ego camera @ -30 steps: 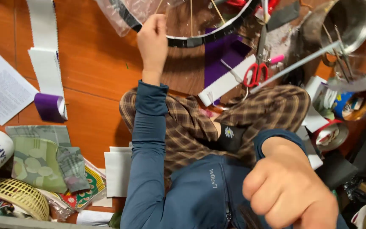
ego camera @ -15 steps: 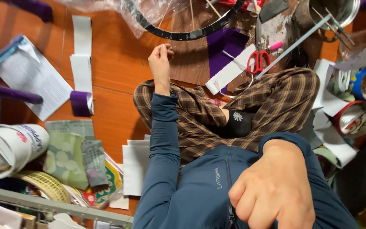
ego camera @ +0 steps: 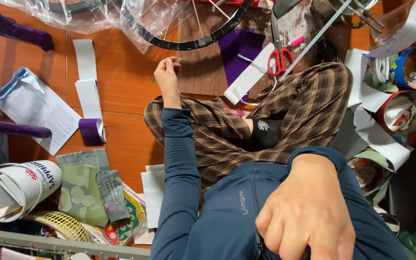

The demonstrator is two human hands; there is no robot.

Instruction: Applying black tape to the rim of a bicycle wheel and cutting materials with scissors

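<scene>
We pinch a tiny thin metal piece [ego camera: 179, 60] in our left hand [ego camera: 167, 76], just below the black spoked wheel rim [ego camera: 188, 44]; our right hand [ego camera: 306, 212] stays curled shut, its contents hidden.

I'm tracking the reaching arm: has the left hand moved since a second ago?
Yes. The left hand has drawn back from the wheel rim toward the knee.

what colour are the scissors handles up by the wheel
Red: the scissors have red handles, plain in the head view, lying beside the purple sheet.
</scene>
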